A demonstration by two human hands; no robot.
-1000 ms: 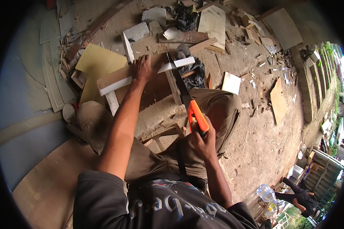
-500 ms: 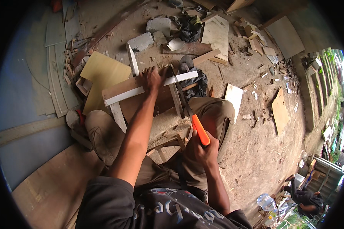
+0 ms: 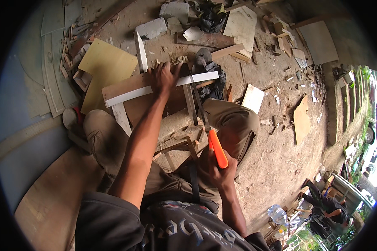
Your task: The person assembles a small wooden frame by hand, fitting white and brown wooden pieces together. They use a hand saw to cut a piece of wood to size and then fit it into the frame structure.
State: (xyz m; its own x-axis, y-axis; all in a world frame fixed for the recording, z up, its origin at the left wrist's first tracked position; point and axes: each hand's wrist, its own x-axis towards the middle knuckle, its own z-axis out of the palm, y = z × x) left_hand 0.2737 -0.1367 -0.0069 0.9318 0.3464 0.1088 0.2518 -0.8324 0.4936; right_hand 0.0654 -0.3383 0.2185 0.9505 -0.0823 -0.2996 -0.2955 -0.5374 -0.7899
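Sawing a board by hand. Nearest me, my right hand (image 3: pixel 223 170) is closed around the orange handle of the saw (image 3: pixel 218 149), whose blade slants forward and crosses the board (image 3: pixel 132 94) between my two hands. My left hand (image 3: pixel 163 79) bears palm-down on the board just left of the blade, fingers at its far edge; whether they curl beneath, I cannot tell. The board lies across a wooden frame (image 3: pixel 190 104), its white-edged end reaching past the blade on the right. I judge the step to be mid-cut: that end remains in line with the rest, though the depth is hidden. The next stroke calls for a straight push or pull along the same line, left fingers clear of the teeth. Beyond my left hand lie pale blocks (image 3: pixel 151 28); farthest, well right of my right hand, is a co-worker (image 3: pixel 333 209).
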